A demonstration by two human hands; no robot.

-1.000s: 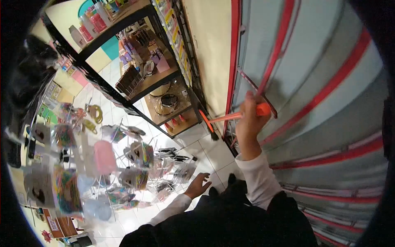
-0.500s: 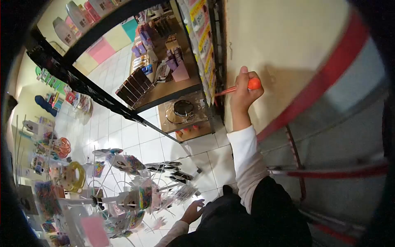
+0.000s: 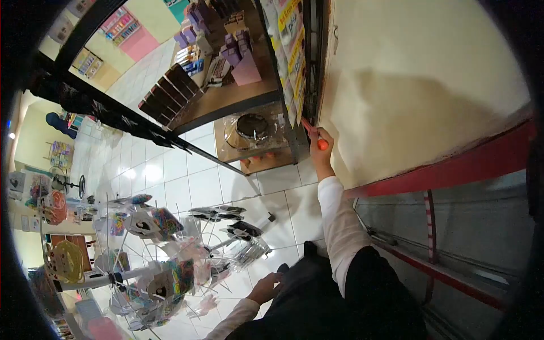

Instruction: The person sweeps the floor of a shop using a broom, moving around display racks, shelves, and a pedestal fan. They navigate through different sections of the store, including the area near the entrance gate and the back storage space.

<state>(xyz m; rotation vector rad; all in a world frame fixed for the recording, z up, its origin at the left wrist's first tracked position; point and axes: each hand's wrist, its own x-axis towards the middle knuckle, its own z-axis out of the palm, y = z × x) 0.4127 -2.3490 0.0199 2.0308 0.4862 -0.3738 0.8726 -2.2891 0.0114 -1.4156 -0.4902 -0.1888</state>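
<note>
Gripping the orange-handled brush (image 3: 323, 145), the right hand (image 3: 321, 160) is clenched about the grip, its rounded orange end protruding from the fist. The brush is located at the narrow gap between the shelving unit (image 3: 199, 156) and the cream wall (image 3: 408, 119); a short length of reddish shaft is visible beyond the knuckles, and the far end is concealed. The left hand (image 3: 264, 289) hangs low beside the dark trousers (image 3: 300, 283), fingers together and slightly bent; whether the fingertips touch the fabric cannot be determined.

Just above the right hand, yellow-and-white packets (image 3: 290, 62) hang in a strip along the unit's end. The unit has a black frame and wood-toned boards. A lower board carries a dark coiled item (image 3: 252, 126) in clear wrapping. The board above bears a slanted rack of dark boxes (image 3: 171, 95), purple cartons (image 3: 235, 50) and a pink holder (image 3: 246, 69).

To the right, a red beam (image 3: 436, 174) borders the wall's lower edge, with grey panelling (image 3: 391, 209) beyond. To the left, over white floor tiles (image 3: 272, 204), a pronged display stand (image 3: 90, 280) bears packets of multicoloured bands (image 3: 165, 222).
</note>
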